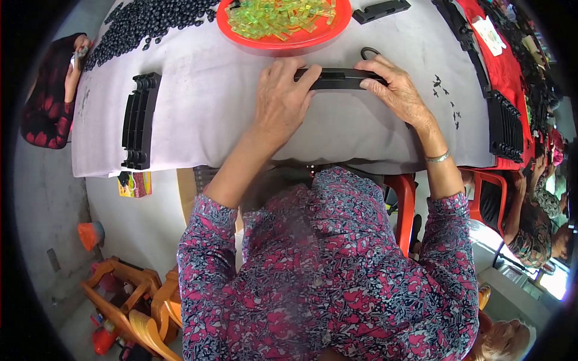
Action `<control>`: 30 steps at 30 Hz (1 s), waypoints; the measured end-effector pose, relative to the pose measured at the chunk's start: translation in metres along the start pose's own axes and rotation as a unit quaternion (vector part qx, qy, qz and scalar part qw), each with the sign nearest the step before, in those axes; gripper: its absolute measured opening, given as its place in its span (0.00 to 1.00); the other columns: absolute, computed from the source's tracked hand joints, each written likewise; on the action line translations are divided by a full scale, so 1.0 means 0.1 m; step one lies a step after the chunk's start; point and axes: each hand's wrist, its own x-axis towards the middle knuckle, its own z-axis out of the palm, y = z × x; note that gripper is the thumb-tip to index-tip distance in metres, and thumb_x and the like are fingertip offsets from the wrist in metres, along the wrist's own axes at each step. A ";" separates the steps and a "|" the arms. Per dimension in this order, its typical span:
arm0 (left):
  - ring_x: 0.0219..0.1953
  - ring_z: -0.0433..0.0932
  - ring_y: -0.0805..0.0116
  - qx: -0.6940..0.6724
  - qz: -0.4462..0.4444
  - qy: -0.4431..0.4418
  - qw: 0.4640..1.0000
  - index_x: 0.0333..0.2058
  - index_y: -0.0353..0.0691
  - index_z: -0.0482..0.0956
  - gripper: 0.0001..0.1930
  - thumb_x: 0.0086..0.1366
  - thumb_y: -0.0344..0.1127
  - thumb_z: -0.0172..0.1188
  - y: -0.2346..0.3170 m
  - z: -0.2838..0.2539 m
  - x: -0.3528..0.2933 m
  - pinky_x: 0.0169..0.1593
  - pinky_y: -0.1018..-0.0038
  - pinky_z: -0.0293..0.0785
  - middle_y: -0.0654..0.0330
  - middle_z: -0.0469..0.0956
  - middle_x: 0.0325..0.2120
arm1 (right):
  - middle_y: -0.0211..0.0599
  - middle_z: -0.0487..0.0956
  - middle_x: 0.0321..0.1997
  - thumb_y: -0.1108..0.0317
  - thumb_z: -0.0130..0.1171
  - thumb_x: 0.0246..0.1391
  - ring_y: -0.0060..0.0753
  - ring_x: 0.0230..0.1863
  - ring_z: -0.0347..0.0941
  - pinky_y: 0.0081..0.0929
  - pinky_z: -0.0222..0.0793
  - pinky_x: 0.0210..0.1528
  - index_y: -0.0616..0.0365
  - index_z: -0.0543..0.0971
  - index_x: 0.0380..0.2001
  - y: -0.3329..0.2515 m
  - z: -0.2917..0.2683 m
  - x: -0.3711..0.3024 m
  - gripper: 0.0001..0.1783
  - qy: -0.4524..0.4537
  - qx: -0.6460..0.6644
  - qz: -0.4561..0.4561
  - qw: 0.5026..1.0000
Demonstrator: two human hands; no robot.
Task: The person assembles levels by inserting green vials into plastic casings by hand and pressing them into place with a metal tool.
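Observation:
A long black plastic bar with a slot in its middle lies crosswise at the table in front of me. My left hand grips its left end, fingers curled over it. The other end is held in my right hand, thumb pressed along the near edge. A black ring-shaped loop shows just beyond my right fingers; what it belongs to is hidden. Another black plastic bar lies farther off. Several tiny black pieces are scattered to the right of my right hand.
Ahead, a red tray holds translucent yellow-green pieces. Many small black round parts spread at the far left. Black bars are stacked on the left and right. Red chairs and other people are nearby.

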 end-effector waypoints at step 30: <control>0.42 0.77 0.55 -0.016 0.001 -0.005 1.000 0.49 0.39 0.77 0.22 0.54 0.30 0.66 -0.13 -0.34 0.10 0.48 0.62 0.71 0.56 0.76 0.37 | 0.32 0.79 0.38 0.62 0.59 0.63 0.29 0.39 0.78 0.27 0.72 0.43 0.59 0.77 0.50 -0.31 0.02 0.23 0.17 0.109 0.065 0.017 0.992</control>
